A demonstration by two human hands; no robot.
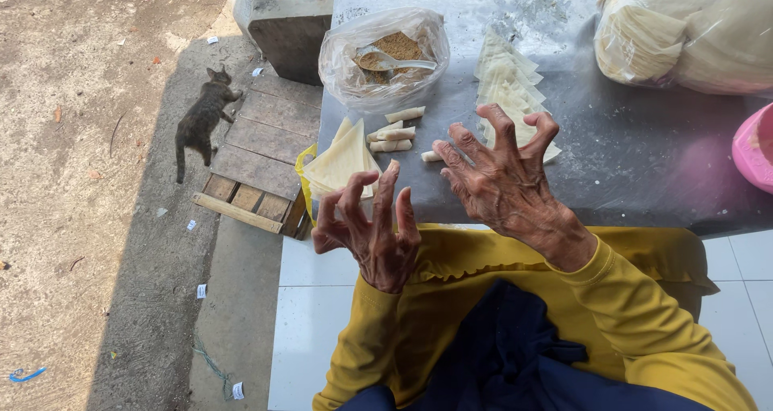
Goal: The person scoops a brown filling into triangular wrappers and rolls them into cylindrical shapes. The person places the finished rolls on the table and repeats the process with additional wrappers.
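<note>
Right — both my left hand (pixel 372 230) and right hand (pixel 498 177) hover empty, fingers spread, so I'd lift one wrapper (pixel 515 97) gently — edges tear

Your head camera looks steeply down, close over the grey table (pixel 644 169), ground falling away left of it.

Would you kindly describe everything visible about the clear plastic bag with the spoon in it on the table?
The clear plastic bag sits open near the far left corner of the grey table, its crinkled rim rolled down into a loose bowl. It holds a brown, crumbly filling, and a metal spoon lies in it, bowl to the left, handle pointing right. Small rolled pastries lie just in front, apart from it. Neither hand touches it.
</note>
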